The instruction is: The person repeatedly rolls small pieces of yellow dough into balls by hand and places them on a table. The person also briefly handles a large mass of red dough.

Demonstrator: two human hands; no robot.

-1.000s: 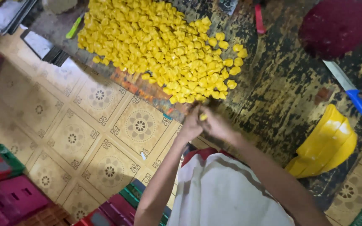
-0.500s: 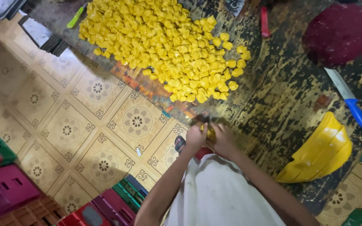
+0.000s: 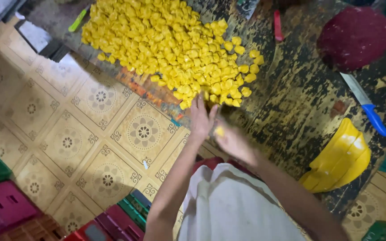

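Hands at pile edge: left hand [image 3: 200, 117] open, fingers spread; right hand [image 3: 231, 142] blurred, yellow piece [image 3: 219, 131] at fingertips, grip unclear.

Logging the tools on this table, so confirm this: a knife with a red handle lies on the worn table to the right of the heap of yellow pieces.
Not quite. The knife has a blue handle, not red, as the head view shows. It does lie on the worn table, right of the heap of yellow pieces.
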